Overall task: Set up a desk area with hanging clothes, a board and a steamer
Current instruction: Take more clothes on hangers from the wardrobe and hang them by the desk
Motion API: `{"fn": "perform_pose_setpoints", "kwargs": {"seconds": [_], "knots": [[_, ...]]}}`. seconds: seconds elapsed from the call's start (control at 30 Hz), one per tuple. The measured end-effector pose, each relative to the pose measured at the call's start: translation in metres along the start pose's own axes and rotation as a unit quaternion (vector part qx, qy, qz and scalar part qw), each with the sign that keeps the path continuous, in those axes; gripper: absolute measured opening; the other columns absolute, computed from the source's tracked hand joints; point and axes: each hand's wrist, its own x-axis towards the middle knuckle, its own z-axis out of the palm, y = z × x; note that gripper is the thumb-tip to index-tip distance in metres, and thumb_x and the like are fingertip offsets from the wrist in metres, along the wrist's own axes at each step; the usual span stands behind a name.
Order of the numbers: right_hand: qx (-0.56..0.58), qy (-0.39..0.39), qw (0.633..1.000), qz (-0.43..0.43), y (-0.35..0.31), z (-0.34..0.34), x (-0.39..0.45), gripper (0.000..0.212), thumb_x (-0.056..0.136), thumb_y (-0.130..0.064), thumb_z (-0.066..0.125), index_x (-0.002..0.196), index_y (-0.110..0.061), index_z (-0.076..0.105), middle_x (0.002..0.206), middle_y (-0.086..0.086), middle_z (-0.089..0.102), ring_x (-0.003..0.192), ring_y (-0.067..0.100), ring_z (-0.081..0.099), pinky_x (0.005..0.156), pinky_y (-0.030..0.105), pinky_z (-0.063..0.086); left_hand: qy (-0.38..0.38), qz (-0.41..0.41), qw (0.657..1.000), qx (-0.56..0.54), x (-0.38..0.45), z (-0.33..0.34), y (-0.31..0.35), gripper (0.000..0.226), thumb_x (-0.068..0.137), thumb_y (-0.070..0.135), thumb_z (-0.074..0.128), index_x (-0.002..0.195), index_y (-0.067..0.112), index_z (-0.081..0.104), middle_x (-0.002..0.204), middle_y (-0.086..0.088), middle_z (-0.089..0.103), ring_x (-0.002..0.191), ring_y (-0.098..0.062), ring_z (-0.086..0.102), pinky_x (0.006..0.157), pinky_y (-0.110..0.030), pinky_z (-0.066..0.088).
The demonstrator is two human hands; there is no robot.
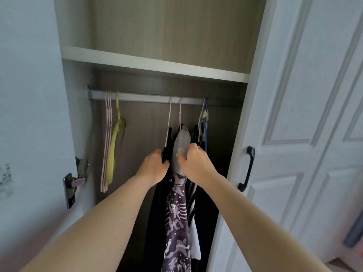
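Inside an open wardrobe, several garments hang on pink hangers from a metal rail (149, 97). My left hand (156, 166) grips a black garment (167, 148) at its shoulder. Just right of it, my right hand (193, 161) holds the side of a grey garment (181, 148), which has a purple patterned cloth (176, 222) hanging below it. More dark and white clothes (198, 213) hang further right, partly hidden by my right arm. No board or steamer is in view.
Empty pink hangers (107, 146) and a yellow hanger (115, 142) hang at the rail's left end. A shelf (153, 62) runs above the rail. The white wardrobe door (306, 114) with a black handle (247, 169) stands open on the right.
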Motion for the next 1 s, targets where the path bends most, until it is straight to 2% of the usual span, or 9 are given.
{"fn": "perform_pose_setpoints", "kwargs": {"seconds": [0.13,0.27,0.37,0.47,0.53,0.63,0.73,0.83,1.0], "knots": [[0.04,-0.008,0.998,0.037,0.002,0.014,0.027,0.05,0.097,-0.036,0.051,0.124,0.005,0.04,0.12,0.023,0.055,0.099,0.034,0.06,0.073,0.033,0.046,0.007,0.008,1.0,-0.01,0.017,-0.003,-0.001,0.017,0.093,0.019,0.051,0.109,0.016,0.053,0.092,0.002,0.059,0.09,-0.025,0.058,0.064,-0.026,0.04],[0.036,-0.047,0.993,0.101,0.006,0.027,0.052,0.058,0.098,-0.041,0.046,0.13,0.005,0.033,0.124,0.024,0.054,0.108,0.035,0.06,0.081,0.035,0.049,0.008,-0.001,1.0,0.018,0.032,-0.013,-0.009,0.033,0.094,0.028,0.054,0.124,0.015,0.053,0.112,-0.003,0.059,0.105,-0.027,0.058,0.077,-0.026,0.039],[0.012,-0.063,0.99,0.122,0.006,0.033,0.065,0.048,0.101,-0.024,0.04,0.141,0.0,0.027,0.139,0.025,0.038,0.122,0.038,0.047,0.089,0.033,0.041,0.011,-0.005,1.0,0.005,0.04,-0.017,-0.013,0.027,0.094,0.024,0.052,0.12,0.016,0.055,0.107,-0.005,0.061,0.099,-0.026,0.059,0.076,-0.028,0.042],[0.016,-0.057,0.988,0.142,0.008,0.037,0.071,0.046,0.096,-0.01,0.039,0.14,-0.004,0.029,0.139,0.02,0.041,0.125,0.033,0.042,0.082,0.028,0.029,0.02,-0.016,0.999,-0.035,0.045,-0.015,-0.014,0.021,0.094,0.018,0.051,0.113,0.019,0.058,0.095,0.0,0.06,0.08,-0.016,0.059,0.061,-0.024,0.043],[0.014,-0.055,0.986,0.156,0.011,0.038,0.075,0.04,0.097,-0.007,0.037,0.136,-0.002,0.033,0.136,0.017,0.044,0.123,0.029,0.045,0.086,0.026,0.032,0.027,-0.014,0.998,-0.047,0.046,-0.012,-0.013,0.014,0.094,0.019,0.052,0.103,0.023,0.061,0.086,0.003,0.061,0.072,-0.009,0.057,0.055,-0.02,0.041],[0.027,-0.053,0.983,0.175,0.018,0.04,0.083,0.033,0.1,-0.01,0.036,0.132,-0.002,0.038,0.136,0.014,0.047,0.125,0.025,0.047,0.098,0.023,0.034,0.026,-0.002,0.996,-0.087,0.046,-0.003,-0.008,0.008,0.094,0.023,0.055,0.094,0.024,0.063,0.088,0.001,0.065,0.081,-0.016,0.062,0.066,-0.024,0.045],[0.066,-0.038,0.982,0.171,0.02,0.051,0.081,0.033,0.098,-0.009,0.039,0.131,-0.003,0.042,0.132,0.016,0.052,0.122,0.027,0.049,0.088,0.023,0.035,0.044,-0.023,0.988,-0.148,0.046,0.004,-0.002,0.015,0.095,0.026,0.054,0.096,0.017,0.066,0.089,-0.004,0.066,0.084,-0.021,0.062,0.073,-0.03,0.047],[0.087,0.003,0.983,0.16,0.018,0.059,0.081,0.028,0.099,-0.017,0.036,0.121,-0.006,0.05,0.121,0.014,0.058,0.115,0.028,0.053,0.083,0.025,0.032,0.115,-0.064,0.976,-0.176,0.047,0.009,0.003,0.023,0.097,0.027,0.049,0.088,0.011,0.064,0.076,-0.005,0.062,0.072,-0.023,0.058,0.062,-0.03,0.042],[0.137,0.028,0.977,0.163,0.014,0.063,0.084,0.027,0.102,-0.023,0.036,0.117,-0.008,0.051,0.113,0.015,0.061,0.115,0.033,0.053,0.078,0.03,0.043,0.18,-0.043,0.975,-0.126,0.041,0.011,0.007,0.027,0.1,0.024,0.042,0.085,0.01,0.059,0.07,0.004,0.06,0.062,-0.01,0.05,0.06,-0.028,0.034]]}}
